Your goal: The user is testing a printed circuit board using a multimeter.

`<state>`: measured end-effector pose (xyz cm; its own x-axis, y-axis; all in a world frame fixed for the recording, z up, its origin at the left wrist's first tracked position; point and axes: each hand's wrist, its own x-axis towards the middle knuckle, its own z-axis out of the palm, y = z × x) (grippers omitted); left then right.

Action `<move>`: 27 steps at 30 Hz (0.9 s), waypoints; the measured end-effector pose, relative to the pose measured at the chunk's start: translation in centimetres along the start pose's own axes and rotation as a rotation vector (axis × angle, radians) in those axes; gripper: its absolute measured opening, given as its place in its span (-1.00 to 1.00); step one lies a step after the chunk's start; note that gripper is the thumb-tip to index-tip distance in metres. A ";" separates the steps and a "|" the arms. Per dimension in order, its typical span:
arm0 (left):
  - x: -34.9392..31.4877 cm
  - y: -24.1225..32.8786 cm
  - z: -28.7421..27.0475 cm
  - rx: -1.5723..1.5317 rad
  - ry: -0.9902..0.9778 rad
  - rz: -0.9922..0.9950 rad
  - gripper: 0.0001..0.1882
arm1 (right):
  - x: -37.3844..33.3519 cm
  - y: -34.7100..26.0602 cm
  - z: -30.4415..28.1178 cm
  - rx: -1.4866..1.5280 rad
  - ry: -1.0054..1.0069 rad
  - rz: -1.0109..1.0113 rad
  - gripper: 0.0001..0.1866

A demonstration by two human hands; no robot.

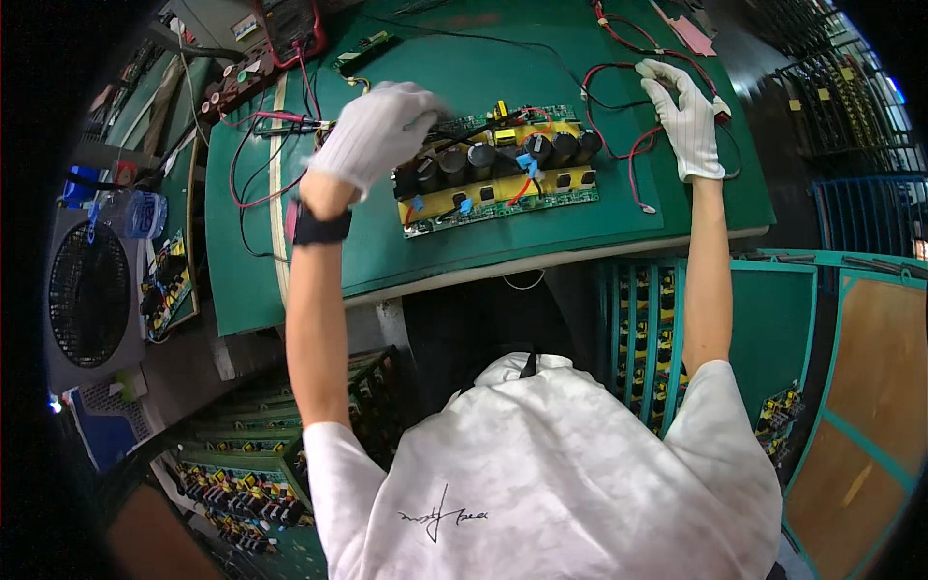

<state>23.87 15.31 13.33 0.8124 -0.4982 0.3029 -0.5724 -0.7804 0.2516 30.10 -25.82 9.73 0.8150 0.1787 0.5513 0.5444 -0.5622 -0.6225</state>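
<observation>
Both my hands wear white ribbed gloves. My left hand (375,135) is over the left end of a long circuit board (512,193), its fingers curled in and its fingertips blurred. What lies between them is hidden. The board carries a row of black cylindrical capacitors (451,166), yellow parts and blue-tipped wires (529,164). Off the board's right end, my right hand (688,121) has thumb and forefinger pinched on a red-and-black cable (609,67). A white connector (721,106) sits beside that hand.
The board lies on a green-topped workbench (387,261). A red-cased meter (292,34), test leads (280,116) and a small green board (367,52) are at the far left. A fan (89,295) stands left of the bench. Racks of circuit boards (242,483) stand below.
</observation>
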 end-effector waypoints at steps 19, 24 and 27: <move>2.2 -1.6 1.2 -0.318 -0.353 0.070 -0.55 | 3.4 -9.9 9.5 -0.060 -0.484 -0.441 -0.68; 1.5 -1.2 0.8 -0.256 -0.291 0.072 -0.57 | 2.9 -8.6 13.2 -0.314 -0.559 -0.568 -0.72; 1.8 -1.9 0.7 -0.243 -0.279 0.123 -0.59 | 3.1 -7.8 14.1 -0.267 -0.588 -0.484 -0.68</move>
<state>26.50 15.56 12.73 0.7159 -0.6922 0.0915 -0.6499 -0.6127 0.4496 31.16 -9.47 8.47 0.5128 0.8055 0.2971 0.8584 -0.4746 -0.1950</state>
